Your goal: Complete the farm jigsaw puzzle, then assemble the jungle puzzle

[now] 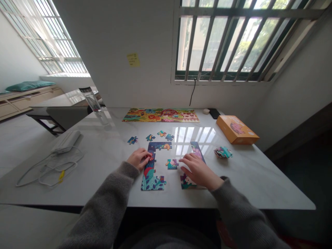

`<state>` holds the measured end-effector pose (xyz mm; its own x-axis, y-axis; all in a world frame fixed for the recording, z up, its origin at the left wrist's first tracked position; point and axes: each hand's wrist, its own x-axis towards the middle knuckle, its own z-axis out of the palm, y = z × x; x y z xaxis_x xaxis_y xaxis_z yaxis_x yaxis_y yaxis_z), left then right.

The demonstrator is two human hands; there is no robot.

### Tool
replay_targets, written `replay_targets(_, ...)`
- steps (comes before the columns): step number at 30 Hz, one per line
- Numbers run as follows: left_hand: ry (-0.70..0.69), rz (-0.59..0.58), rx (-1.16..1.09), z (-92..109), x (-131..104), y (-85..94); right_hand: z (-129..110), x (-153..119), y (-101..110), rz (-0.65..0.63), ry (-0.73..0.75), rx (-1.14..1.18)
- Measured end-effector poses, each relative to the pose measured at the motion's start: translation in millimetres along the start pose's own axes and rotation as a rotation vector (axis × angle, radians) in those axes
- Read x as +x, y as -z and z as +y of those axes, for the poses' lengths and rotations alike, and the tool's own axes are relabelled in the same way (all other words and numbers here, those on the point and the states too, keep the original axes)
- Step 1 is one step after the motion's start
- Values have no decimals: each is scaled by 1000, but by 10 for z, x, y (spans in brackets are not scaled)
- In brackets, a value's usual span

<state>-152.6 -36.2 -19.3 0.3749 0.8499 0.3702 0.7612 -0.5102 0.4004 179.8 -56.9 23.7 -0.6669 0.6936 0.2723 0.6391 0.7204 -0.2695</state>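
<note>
My left hand (140, 158) rests at the inner side of the joined left puzzle section (149, 174), its fingertips pinched together over the dark blue edge; whether they hold a piece is too small to tell. My right hand (198, 169) hovers or rests over the right puzzle section (197, 150), fingers spread, covering part of it. Just left of its fingertips lies a loose teal and purple piece (172, 164). Above the left section are loose pieces, among them a blue one (132, 140) and an orange and teal one (161, 133). A small pile of pieces (223, 152) sits to the right.
A finished colourful puzzle strip (160, 115) lies along the wall. An orange box (236, 130) and a black phone (214, 113) are at the back right. On the left are a glass bottle (91, 99), a white device (66, 141) and its looped cable (53, 180).
</note>
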Motion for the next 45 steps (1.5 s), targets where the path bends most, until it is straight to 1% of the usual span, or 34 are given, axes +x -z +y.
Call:
replay_targets(3, 7, -5, -3, 2, 2, 6, 41, 206, -36, -65, -6, -25)
replay_targets(6, 12, -14, 4, 12, 3, 12, 72, 317, -117, -111, -28, -43)
replay_targets(10, 16, -20, 13, 28, 5, 16, 79, 328, -199, -117, -38, -51)
replay_targets(13, 19, -14, 13, 35, 8, 18, 65, 303, -222, -85, -45, 2)
replay_targets(15, 17, -14, 13, 33, 10, 21, 50, 295, -235, -36, -54, 78)
replay_targets(17, 10, -16, 12, 27, 11, 24, 38, 295, -247, -2, -84, 206)
replay_targets(20, 8, -18, 0, 20, 11, 27, 25, 291, -247, -8, -161, 449)
replay_targets(22, 17, -12, -7, 21, 12, 28, 12, 271, -228, -18, -185, 585)
replay_targets(25, 22, -11, -3, 25, 14, 30, -46, 200, -191, -21, -197, 681)
replay_targets(29, 19, -24, 13, 17, 12, 29, -207, 46, -175, -21, -234, 620)
replay_targets(35, 24, -27, -6, 13, 6, 22, -428, -116, -233, 15, -272, 538)
replay_targets(39, 29, -24, -5, 14, 4, 17, -423, -127, -244, 14, -267, 474)
replay_targets(43, 24, -20, 0, -19, 12, 20, -331, -112, -184, 34, -276, 491)
replay_targets(45, 15, 0, -2, 9, 13, 18, -303, -103, -162, 37, -293, 500)
